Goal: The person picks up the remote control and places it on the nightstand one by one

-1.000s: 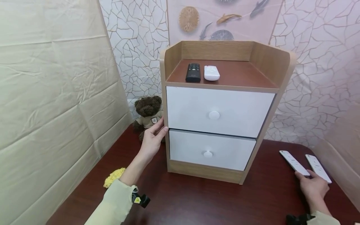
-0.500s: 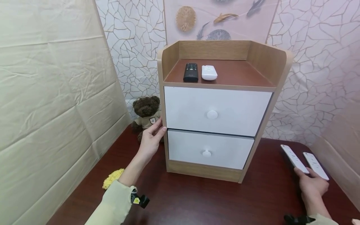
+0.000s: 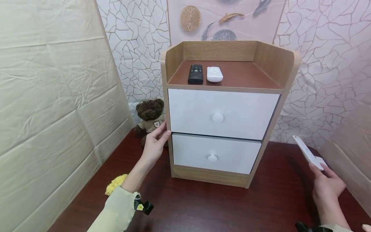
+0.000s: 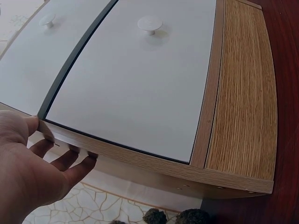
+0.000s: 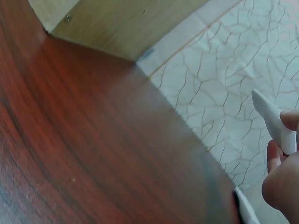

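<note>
My left hand grips the left edge of a wooden nightstand with two white drawers. In the left wrist view, its thumb lies at the front edge and its bent fingers touch the side panel. At the right, my right hand pinches a long white remote control, raised and tilted above the table. The right wrist view shows this remote between thumb and fingers. A second white remote lies behind it, mostly hidden. Both drawers look closed.
A black remote and a short white remote lie on the nightstand's top shelf. Behind my left hand sits a brown teddy bear. Something yellow and stringy lies by my left forearm. Curtained walls bound the dark red table.
My right hand has lifted the long white remote off the table, tilting it upward. My left hand stays on the nightstand's edge. The head view has shifted slightly.
</note>
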A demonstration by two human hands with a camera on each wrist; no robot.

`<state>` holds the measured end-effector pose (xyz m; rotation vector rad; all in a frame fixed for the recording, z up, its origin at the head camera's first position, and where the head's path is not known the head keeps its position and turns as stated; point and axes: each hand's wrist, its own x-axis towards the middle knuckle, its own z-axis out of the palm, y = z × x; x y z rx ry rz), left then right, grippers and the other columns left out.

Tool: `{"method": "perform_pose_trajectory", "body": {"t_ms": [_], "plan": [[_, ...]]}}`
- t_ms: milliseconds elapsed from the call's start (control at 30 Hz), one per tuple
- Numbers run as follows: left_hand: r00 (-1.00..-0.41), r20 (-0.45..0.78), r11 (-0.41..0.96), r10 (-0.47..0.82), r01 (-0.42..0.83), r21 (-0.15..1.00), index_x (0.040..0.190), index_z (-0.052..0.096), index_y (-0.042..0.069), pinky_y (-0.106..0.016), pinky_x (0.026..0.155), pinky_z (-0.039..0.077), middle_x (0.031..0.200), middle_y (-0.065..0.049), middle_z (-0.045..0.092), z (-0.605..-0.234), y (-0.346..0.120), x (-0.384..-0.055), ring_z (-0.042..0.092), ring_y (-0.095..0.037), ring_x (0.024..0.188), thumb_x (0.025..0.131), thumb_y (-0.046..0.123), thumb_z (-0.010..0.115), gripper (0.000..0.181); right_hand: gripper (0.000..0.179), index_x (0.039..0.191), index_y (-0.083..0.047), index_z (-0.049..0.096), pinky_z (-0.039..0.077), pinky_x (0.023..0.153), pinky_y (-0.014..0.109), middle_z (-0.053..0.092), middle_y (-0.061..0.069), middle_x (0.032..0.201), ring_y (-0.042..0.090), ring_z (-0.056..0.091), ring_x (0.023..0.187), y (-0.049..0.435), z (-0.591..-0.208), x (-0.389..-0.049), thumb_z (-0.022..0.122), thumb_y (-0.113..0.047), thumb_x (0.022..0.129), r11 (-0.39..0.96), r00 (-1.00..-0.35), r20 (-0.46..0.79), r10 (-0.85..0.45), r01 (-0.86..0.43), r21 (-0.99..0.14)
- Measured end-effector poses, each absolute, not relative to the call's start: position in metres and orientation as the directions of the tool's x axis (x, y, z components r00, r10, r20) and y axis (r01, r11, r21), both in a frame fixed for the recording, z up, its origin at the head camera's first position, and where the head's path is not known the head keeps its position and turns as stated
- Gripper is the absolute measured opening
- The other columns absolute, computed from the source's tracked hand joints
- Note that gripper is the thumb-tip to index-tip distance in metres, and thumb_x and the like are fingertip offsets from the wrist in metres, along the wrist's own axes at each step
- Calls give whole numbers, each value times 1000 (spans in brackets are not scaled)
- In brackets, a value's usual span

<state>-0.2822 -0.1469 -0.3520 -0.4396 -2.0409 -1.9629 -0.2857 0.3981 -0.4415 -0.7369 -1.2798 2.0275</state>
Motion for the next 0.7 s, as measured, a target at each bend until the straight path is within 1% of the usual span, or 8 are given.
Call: {"method": "perform_pose_trajectory", "body": {"t_ms": [67, 167, 233, 333, 433, 500, 600, 700], "plan": [[-916, 400, 34, 27, 401, 915, 158, 35, 2, -38, 115, 37, 164, -11, 32, -352, -147, -282, 37, -24, 147, 108, 10, 55, 55, 30, 98, -17, 80, 48, 72, 6, 55, -6, 113, 3, 52, 101, 397, -435, -284, 82, 8, 81, -395, -665, -139, 734, -251, -884], [-916, 400, 38, 24, 401, 915, 158, 35, 2, -38, 115, 37, 164, -12, 33, -351, -147, -282, 37, -24, 147, 108, 10, 55, 55, 25, 90, -10, 82, 50, 64, 9, 64, -4, 95, 4, 57, 88, 395, -427, -279, 79, 13, 82, -487, -691, -158, 705, -310, -817], [-917, 398, 35, 20, 399, 916, 158, 36, 2, -38, 115, 37, 163, -13, 34, -351, -147, -282, 37, -25, 147, 108, 9, 55, 55, 23, 86, -7, 81, 50, 56, 13, 66, -2, 84, 5, 58, 77, 394, -421, -276, 78, 15, 82, -537, -715, -163, 680, -334, -774], [-918, 395, 32, 21, 395, 918, 158, 36, 1, -39, 116, 36, 163, -14, 34, -351, -147, -281, 37, -26, 147, 107, 9, 55, 55, 22, 86, -4, 81, 47, 47, 18, 67, 2, 78, 7, 60, 66, 393, -415, -268, 74, 17, 84, -599, -768, -138, 626, -359, -715], [-920, 391, 30, 23, 391, 920, 158, 35, 2, -38, 115, 37, 163, -13, 34, -351, -147, -282, 37, -25, 147, 107, 10, 56, 56, 23, 91, 2, 80, 54, 54, 18, 70, 7, 82, 10, 68, 68, 393, -410, -262, 68, 21, 86, -659, -829, -49, 558, -405, -634], [-920, 392, 29, 27, 393, 919, 158, 35, 2, -38, 115, 37, 163, -13, 33, -351, -147, -283, 36, -25, 147, 107, 10, 56, 56, 25, 96, 9, 78, 59, 65, 22, 71, 12, 87, 16, 73, 77, 392, -406, -259, 62, 25, 87, -709, -859, 32, 511, -443, -548], [-919, 393, 27, 25, 394, 919, 158, 35, 1, -39, 115, 37, 163, -14, 33, -351, -147, -283, 36, -25, 147, 107, 9, 56, 56, 27, 101, 16, 74, 60, 80, 28, 70, 18, 94, 22, 74, 90, 388, -400, -255, 56, 29, 88, -754, -872, 138, 469, -477, -451], [-921, 390, 27, 25, 390, 920, 158, 35, 1, -39, 115, 37, 163, -14, 33, -351, -147, -282, 36, -26, 147, 107, 9, 56, 55, 27, 105, 20, 71, 59, 85, 31, 70, 22, 98, 25, 73, 96, 383, -392, -251, 53, 31, 89, -766, -864, 212, 456, -503, -401]]}}
